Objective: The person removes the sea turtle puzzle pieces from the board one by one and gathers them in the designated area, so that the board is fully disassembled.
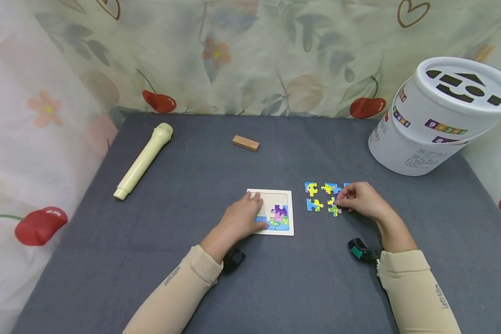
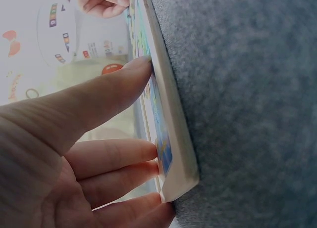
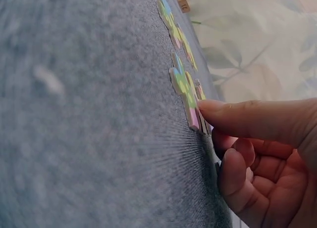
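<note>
My left hand (image 1: 244, 217) rests over the left side of a square puzzle tray (image 1: 292, 213) with a pale frame. Its thumb presses near the lower pieces, and its other fingers touch the tray at the left and top in the left wrist view. Blue, green and purple pieces (image 1: 280, 218) sit fitted along the tray's bottom and right. To the right, my right hand (image 1: 361, 200) pinches a puzzle piece (image 3: 200, 120) between thumb and index finger, mostly hidden, among loose pieces on the cloth. A yellow and blue loose piece (image 1: 314, 205) lies nearby.
A cream toy microphone (image 1: 144, 160) lies at the back left. Behind the tray is a small wooden block (image 1: 246, 143). A large white lidded bucket (image 1: 426, 125) with shaped slots stands at the back right. Dark grey cloth (image 1: 183, 208) covers the table; patterned curtains hang behind.
</note>
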{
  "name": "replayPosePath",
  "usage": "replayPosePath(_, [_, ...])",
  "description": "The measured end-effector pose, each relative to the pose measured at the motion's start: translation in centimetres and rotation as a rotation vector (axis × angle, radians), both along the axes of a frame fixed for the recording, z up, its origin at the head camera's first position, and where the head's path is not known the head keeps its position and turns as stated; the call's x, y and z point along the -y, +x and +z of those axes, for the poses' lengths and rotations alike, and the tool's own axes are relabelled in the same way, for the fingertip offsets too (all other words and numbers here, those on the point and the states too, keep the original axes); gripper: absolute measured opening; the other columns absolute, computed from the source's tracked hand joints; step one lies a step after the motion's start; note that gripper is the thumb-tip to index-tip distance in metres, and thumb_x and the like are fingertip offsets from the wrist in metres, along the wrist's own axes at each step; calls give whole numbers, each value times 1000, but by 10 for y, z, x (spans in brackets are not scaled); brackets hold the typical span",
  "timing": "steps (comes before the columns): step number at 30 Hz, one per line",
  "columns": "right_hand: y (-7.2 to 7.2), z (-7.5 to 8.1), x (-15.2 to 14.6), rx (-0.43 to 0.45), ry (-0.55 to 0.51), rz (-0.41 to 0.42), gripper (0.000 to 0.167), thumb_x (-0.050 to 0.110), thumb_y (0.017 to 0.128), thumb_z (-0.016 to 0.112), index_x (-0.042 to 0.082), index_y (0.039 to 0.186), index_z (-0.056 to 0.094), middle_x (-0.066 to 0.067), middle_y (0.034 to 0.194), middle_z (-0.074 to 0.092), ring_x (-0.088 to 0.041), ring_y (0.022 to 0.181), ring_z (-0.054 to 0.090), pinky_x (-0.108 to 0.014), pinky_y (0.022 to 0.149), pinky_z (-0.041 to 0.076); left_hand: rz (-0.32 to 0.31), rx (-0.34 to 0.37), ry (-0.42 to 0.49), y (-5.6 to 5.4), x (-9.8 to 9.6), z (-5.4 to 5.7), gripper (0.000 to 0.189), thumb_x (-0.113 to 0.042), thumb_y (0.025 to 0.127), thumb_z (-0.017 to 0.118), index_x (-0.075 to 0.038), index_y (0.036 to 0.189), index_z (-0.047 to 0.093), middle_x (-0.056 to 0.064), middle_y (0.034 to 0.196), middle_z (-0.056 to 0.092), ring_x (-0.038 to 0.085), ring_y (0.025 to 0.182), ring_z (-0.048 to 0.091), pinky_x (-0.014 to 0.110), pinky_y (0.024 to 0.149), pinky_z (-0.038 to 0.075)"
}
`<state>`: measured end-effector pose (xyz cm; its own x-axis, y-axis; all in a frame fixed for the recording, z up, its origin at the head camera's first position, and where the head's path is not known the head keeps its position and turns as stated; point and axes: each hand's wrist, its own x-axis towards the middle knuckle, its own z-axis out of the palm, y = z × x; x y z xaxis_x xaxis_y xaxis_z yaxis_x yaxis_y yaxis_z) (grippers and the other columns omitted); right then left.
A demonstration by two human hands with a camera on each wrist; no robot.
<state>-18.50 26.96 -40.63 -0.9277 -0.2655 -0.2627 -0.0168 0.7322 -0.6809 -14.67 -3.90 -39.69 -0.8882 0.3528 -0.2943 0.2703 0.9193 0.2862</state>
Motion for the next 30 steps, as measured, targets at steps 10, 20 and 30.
replayPosePath(10, [-2, 13, 6, -74, -10, -26, 20, 16, 87, 65, -3, 92, 67, -8, 73, 62, -6, 56, 50, -25, 53, 47, -23, 3, -1, -2, 0, 1, 66, -39, 83, 68, -6, 136, 47, 9, 149, 35, 27, 141, 26, 45, 108, 35])
replayPosePath(20, [-9, 13, 54, -91, -52, 79, 19, 14, 83, 70, 0, 96, 69, -8, 77, 63, -11, 57, 52, -25, 49, 44, -29, -18, -10, 0, -3, 6, 67, -38, 81, 70, -4, 135, 49, 12, 147, 39, 31, 139, 29, 43, 111, 31])
replayPosePath(30, [-14, 11, 104, -24, -59, 311, 18, 8, 78, 72, -1, 94, 69, -5, 74, 63, -10, 62, 50, -21, 54, 42, -39, -4, 30, -5, -17, 10, 71, -39, 81, 71, -3, 137, 45, 14, 149, 34, 30, 141, 27, 41, 114, 25])
